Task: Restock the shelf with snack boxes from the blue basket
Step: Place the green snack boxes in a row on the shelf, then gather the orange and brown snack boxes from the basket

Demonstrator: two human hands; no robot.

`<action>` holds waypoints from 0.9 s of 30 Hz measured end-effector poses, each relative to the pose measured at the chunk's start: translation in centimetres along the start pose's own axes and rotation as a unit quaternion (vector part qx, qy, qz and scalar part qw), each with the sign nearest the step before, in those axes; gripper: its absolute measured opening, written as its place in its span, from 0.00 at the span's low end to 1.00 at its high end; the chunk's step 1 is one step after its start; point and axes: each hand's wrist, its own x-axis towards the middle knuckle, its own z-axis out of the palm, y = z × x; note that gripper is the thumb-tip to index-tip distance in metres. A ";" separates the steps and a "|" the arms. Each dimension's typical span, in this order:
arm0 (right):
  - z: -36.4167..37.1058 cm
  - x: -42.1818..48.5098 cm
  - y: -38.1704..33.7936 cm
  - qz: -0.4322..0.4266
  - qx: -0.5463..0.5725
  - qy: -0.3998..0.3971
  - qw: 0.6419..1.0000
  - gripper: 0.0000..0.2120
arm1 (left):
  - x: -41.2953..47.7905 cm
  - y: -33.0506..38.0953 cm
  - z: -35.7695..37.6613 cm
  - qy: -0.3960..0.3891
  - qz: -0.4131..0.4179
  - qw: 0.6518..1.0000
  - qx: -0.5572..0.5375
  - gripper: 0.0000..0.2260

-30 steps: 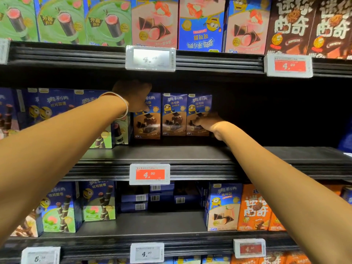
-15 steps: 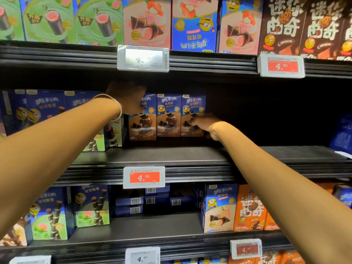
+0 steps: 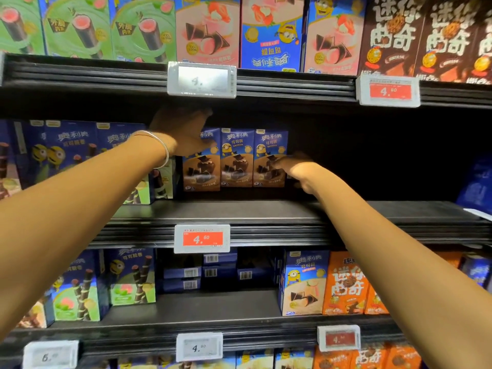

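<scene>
Restocking looks partly done: three chocolate snack boxes [image 3: 237, 158] stand in a row just above the red price tag [image 3: 202, 238]. The left hand [image 3: 181, 131] lies flat over one end box, and the right hand [image 3: 295, 167] presses straight fingers on the other. Above and right of the tag, the shelf [image 3: 372, 211] seems to have room for more. The blue basket is out of view.

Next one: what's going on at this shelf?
A person seems to be squaring up three brown-and-blue snack boxes standing in a row on the middle shelf. The left hand lies over the upper part of the leftmost box, and the right hand touches the front of the rightmost box. The blue basket is out of view.
</scene>
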 end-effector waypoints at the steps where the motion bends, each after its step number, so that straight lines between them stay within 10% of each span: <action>1: -0.1 -0.2 -0.1 -0.011 0.014 0.007 1.000 0.12 | -0.7 0.5 -0.3 0.013 -0.001 0.999 -0.034 0.30; 10: -2.9 -9.8 -0.2 -0.112 0.120 0.004 0.986 0.33 | -11.5 6.0 -1.7 0.163 -0.035 0.905 -0.391 0.19; 16: -2.6 -21.4 6.7 -0.205 0.317 -0.003 0.926 0.12 | -23.5 12.7 0.4 0.246 -0.076 0.752 -0.607 0.12; 27: 4.2 -39.8 38.2 0.221 0.135 -0.128 0.957 0.07 | -52.5 25.5 14.7 -0.088 -0.507 0.612 -0.600 0.09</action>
